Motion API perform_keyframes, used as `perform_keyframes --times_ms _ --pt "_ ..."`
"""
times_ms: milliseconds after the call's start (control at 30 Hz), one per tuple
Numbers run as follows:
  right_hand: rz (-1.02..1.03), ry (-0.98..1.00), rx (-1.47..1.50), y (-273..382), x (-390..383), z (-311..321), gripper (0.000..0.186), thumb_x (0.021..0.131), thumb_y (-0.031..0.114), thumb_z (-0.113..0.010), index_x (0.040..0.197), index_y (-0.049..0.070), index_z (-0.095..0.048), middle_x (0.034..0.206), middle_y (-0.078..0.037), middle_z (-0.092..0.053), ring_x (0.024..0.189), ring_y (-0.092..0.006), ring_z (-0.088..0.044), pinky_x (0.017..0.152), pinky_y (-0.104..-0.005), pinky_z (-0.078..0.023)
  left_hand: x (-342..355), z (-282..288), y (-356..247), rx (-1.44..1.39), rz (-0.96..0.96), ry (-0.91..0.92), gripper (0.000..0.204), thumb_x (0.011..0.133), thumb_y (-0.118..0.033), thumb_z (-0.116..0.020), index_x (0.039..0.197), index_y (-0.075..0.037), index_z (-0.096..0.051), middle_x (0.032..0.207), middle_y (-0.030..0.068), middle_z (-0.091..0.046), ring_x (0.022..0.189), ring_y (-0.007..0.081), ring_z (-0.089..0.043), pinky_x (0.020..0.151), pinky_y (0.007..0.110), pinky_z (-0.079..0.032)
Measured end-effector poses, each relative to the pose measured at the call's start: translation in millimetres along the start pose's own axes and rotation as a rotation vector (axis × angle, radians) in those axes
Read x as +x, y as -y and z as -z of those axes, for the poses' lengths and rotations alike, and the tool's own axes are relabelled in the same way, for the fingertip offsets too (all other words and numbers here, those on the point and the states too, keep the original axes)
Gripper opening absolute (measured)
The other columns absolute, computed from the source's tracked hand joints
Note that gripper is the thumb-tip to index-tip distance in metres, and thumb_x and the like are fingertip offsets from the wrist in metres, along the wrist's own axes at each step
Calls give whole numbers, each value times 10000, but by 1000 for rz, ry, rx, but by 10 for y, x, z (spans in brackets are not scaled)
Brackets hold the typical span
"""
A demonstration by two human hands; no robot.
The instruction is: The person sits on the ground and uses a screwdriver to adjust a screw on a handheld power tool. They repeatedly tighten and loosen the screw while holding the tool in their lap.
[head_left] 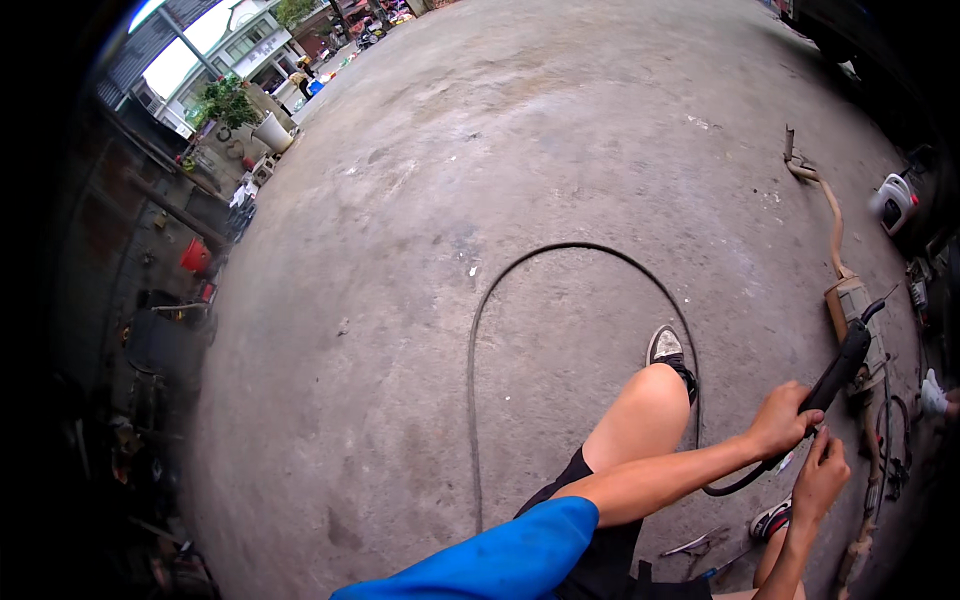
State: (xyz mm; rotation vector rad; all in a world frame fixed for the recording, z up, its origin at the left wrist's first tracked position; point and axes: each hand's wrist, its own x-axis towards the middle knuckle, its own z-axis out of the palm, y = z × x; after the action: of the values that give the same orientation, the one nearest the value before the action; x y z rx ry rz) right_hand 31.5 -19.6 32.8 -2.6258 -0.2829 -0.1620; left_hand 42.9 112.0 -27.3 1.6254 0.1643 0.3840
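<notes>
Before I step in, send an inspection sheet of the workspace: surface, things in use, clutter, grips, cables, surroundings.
Surface: grey concrete floor, stained and scuffed.
Things in use: black torch-like tool with a thin bent tip, held up; rusty brown metal pipe with a boxy muffler on the floor.
Clutter: white plastic jug with a red cap, far right.
Grips: left hand, closed around the tool; right hand, just below, hold unclear.
Cables: thick black cable, looping over the floor close by the wearer's brown-and-white shoe.
Surroundings: red plastic bucket and leafy green plant, left; another person's white shoe, right edge.
</notes>
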Motion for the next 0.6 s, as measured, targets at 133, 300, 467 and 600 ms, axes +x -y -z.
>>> perform_keyframes --times_ms 133,300,467,600 --pt "82 -59 114 -4 -28 -11 171 954 101 -574 1031 -48 -608 864 -248 -655 774 -427 -643 653 -487 -462 -34 4 26 20 -2 -4 248 783 -186 -737 871 32 -661 847 226 -597 852 420 -571 756 479 -440" --pt "323 37 -96 157 -124 105 237 905 8 -556 1138 -34 -573 995 -251 -616 902 -434 -606 741 -500 -450 -93 68 78 7 14 6 258 782 -193 -739 884 31 -663 865 228 -596 863 419 -570 763 475 -442" --pt "377 9 -121 263 -98 167 177 902 6 -544 1068 -41 -583 863 -249 -602 784 -457 -596 671 -511 -449 6 123 -22 43 -32 64 319 786 -238 -746 931 36 -666 864 236 -598 880 433 -572 786 474 -441" --pt "247 -15 57 418 -58 -14 176 930 100 -576 800 -16 -562 674 -255 -600 653 -458 -611 582 -515 -469 28 413 -36 95 -57 41 281 820 -200 -750 909 57 -677 797 195 -641 716 251 -622 658 374 -476"
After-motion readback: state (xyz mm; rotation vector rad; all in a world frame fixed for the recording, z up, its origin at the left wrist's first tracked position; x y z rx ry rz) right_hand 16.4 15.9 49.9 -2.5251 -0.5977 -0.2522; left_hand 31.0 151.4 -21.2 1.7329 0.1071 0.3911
